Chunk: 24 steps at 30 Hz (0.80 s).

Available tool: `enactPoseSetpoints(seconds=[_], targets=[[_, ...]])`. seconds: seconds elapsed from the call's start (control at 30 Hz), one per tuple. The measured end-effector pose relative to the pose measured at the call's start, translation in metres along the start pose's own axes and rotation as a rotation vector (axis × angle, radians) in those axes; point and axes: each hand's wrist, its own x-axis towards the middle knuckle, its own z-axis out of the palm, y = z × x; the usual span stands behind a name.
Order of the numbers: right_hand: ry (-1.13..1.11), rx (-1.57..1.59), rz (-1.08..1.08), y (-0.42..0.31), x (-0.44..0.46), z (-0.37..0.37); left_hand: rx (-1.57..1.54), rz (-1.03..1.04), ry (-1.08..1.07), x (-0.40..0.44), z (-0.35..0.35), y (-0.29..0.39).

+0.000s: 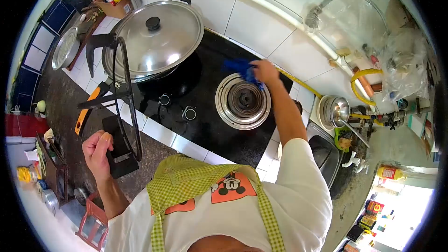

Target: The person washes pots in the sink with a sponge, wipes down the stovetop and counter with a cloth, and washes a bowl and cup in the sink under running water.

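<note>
My left hand [98, 153] is closed around a black metal burner grate [120, 147], raised at the left in front of the stove's edge. The grate is tilted on its side, its ring and prongs standing above the hand. With my right hand [266, 72] I grip a crumpled blue cloth [245, 68], partly blurred. The cloth is on the black glass stovetop [210, 133], at the far rim of the bare round gas burner [242, 119]. Two control knobs [189, 113] sit left of that burner.
A large lidded wok [154, 42] stands on the left burner, its orange-and-black handle [88, 109] pointing toward me. At right are a metal bowl with a ladle [337, 110], a sink [326, 151] and a tap [357, 162]. A yellow hose [301, 83] runs behind the stove.
</note>
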Motion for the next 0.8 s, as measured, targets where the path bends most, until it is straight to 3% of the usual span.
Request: enactPoseSetpoints(seconds=[0.07, 0.13, 0.2, 0.27, 0.37, 0.57, 0.8], targets=[[0.112, -0.201, 0.153, 0.055, -0.011, 0.0, 0.016, -0.001, -0.005, 0.003, 0.0, 0.004], [0.204, -0.142, 0.409, 0.062, -0.027, -0.01, 0.042, 0.003, -0.005, 0.004, -0.005, 0.006], [0.145, -0.293, 0.39, 0.059, -0.009, 0.009, 0.071, 0.038, -0.041, 0.006, -0.011, 0.006], [0.01, -0.33, 0.231, 0.008, 0.03, 0.019, 0.069, 0.016, -0.027, 0.005, -0.014, 0.01], [0.121, -0.179, 0.225, -0.039, 0.042, 0.04, 0.041, 0.017, -0.014, 0.007, -0.01, 0.013], [0.142, -0.183, -0.115, -0.118, 0.012, 0.053, 0.024, 0.037, -0.061, 0.013, -0.023, 0.008], [0.001, -0.379, -0.199, -0.16, -0.038, 0.06, -0.075, 0.1, -0.115, 0.025, -0.035, 0.009]])
